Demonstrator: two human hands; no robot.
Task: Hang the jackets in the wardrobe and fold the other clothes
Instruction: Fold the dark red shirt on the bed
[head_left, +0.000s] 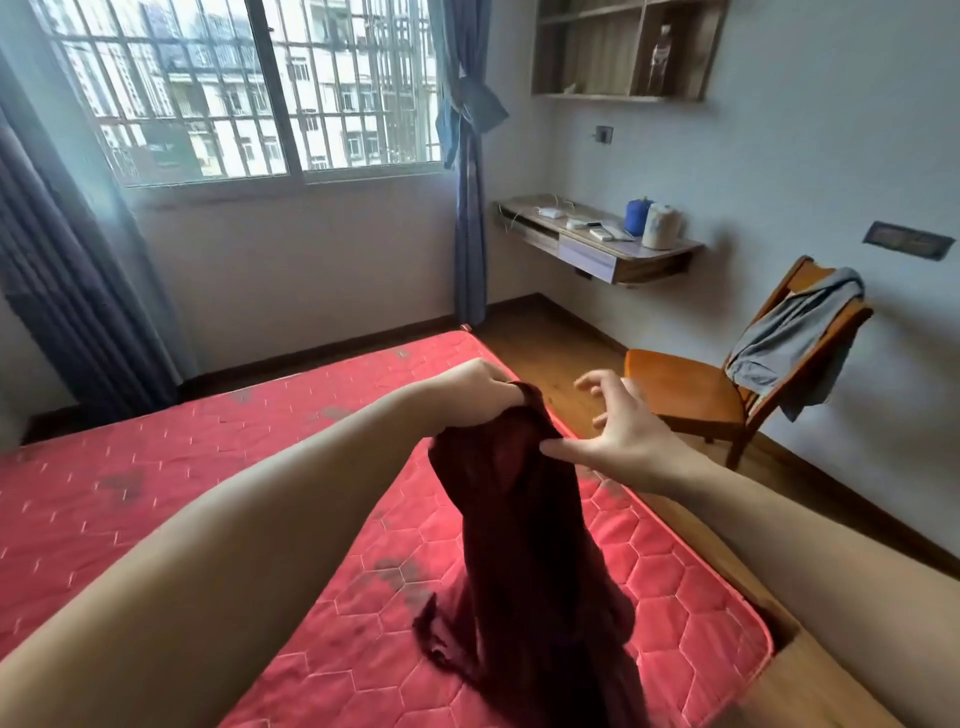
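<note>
A dark red garment (524, 530) hangs bunched over the red quilted mattress (182, 467), its lower end trailing on the bed near the front edge. My left hand (478, 389) grips its top edge and holds it up. My right hand (618, 431) is beside it with fingers spread, the thumb touching the cloth just below the top. A grey garment (795, 332) is draped over the back of a wooden chair (691, 389) at the right.
The wooden bed frame (810, 670) runs along the mattress's right side. A wall-mounted desk (597, 244) with small items and a wall shelf (623, 47) stand on the right wall. A barred window (249, 88) with blue curtains faces me.
</note>
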